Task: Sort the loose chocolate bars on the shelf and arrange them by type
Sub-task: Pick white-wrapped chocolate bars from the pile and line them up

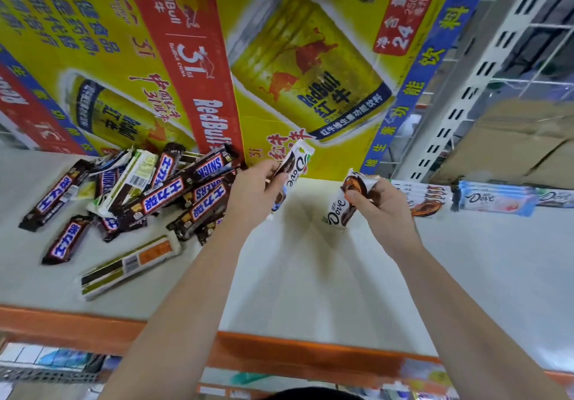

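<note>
My left hand (257, 191) grips a white Dove bar (295, 167), lifted above the shelf with its far end up. My right hand (382, 207) holds another white Dove bar (341, 207) with brown chocolate art, tilted above the shelf. To the left lies a loose pile of brown Snickers bars (164, 194), mixed with white bars lying barcode side up (130, 179). One more white bar (130, 266) rests alone nearer the front. At the right, a stack of orange-brown Dove bars (425, 198) and a stack of blue Dove bars (497, 198) lie side by side.
A large yellow and red Red Bull carton (279, 67) stands along the back of the white shelf (310, 291). An orange rail (279, 350) edges the shelf front. A white slotted upright (459, 104) and cardboard boxes (512, 145) are at the right.
</note>
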The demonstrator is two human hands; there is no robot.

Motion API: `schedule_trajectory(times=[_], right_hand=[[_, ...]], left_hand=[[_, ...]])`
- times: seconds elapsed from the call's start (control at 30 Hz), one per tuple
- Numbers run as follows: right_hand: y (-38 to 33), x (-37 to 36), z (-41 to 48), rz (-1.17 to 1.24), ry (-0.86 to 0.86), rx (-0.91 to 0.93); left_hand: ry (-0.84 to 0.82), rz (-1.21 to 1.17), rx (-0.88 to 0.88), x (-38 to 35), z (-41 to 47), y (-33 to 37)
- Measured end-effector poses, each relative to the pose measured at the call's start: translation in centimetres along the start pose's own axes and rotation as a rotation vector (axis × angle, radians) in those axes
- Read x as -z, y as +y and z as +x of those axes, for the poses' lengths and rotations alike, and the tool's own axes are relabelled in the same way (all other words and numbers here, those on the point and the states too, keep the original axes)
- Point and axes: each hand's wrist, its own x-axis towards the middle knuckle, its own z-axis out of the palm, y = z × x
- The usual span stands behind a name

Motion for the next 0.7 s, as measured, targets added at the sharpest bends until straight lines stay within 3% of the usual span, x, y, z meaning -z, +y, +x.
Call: schedule_trajectory(times=[0.23,0.33,0.4,0.43,0.53,0.7], right_hand=[[1.1,5.3,-0.4,-0.186,-0.016,0.012],[1.9,7.6,0.0,-0.024,-0.032,-0.256],[2.4,8.9,0.1,0.211,-0.127,-0.489],[2.9,9.6,0.3,0.219,-0.176,-0.525],[3.1,11.1,0.9,-0.013,-0.268,-0.378],[2.2,11.9,2.0,-0.452,-0.255,-0.016]], left_hand=[[-0.045,-0.049,0.055,-3.8,-1.3,3.2],[-0.036,-0.195,0.166,-5.3,-2.1,5.1],[-0.057,-0.294,0.23,-6.2,-2.6,5.5],[-0.075,-0.317,0.25,-6.6,-2.8,5.4],[-0.116,-0.273,0.254,-7.2,-3.3,5.6],[-0.136,-0.256,0.233,-7.7,-4.2,6.7]])
